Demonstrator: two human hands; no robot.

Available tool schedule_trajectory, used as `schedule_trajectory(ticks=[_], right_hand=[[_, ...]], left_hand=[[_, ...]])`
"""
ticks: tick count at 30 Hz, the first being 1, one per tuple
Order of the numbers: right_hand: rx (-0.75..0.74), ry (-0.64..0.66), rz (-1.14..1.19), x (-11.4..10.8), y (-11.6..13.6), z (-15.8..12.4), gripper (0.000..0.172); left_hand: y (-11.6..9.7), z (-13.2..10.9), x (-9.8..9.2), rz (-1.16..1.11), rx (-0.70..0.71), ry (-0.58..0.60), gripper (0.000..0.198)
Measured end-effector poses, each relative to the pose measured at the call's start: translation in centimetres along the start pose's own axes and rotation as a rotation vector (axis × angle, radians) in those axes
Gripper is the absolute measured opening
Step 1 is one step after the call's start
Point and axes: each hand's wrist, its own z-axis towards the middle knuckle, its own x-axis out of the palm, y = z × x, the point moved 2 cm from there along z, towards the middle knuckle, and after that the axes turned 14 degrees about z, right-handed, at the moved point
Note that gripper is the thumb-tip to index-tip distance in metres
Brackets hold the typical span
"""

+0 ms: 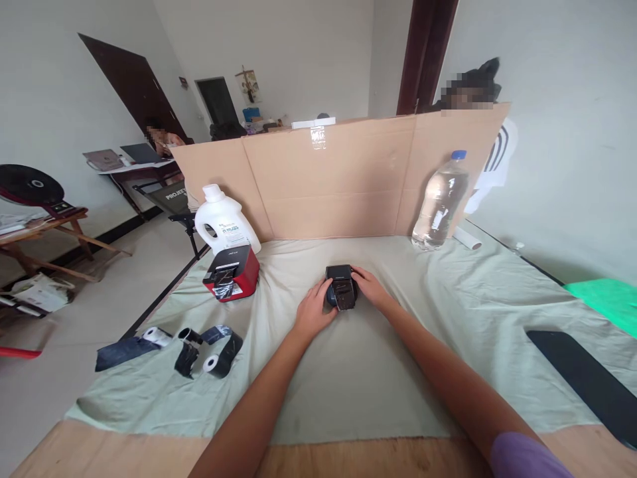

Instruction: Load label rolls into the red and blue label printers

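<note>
A small black box-shaped device, which looks like a compact printer, sits on the cloth in front of me. A dark, glossy strip or flap hangs at its front. My left hand grips its left side, thumb near the top edge. From the right, my right hand holds the upper right edge with its fingers closed against it. Part of the device's sides is hidden behind my fingers. To the left stands a red and black printer-like box with shiny black film at its front.
Rolls with loose black film lie at left on the green cloth. Behind stand a white jug, a water bottle and a cardboard screen. A dark flat slab lies right. Other people sit beyond the screen.
</note>
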Motion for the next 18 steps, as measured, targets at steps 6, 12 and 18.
schedule_trajectory(ticks=[6,12,18], right_hand=[[-0.034,0.186,-0.242,-1.4,-0.5,-2.8,0.067],[-0.251,0.311,-0.37,-0.5,0.4,-5.2,0.092],[-0.356,0.235,-0.365,-4.9,2.6,-5.0,0.086]], left_hand=[[0.5,0.4,0.4,0.026,-0.03,0.05,0.093],[0.4,-0.3,-0.6,-0.081,0.012,0.0,0.074],[-3.9,1.9,-1.6,-0.136,0.054,-0.094,0.066]])
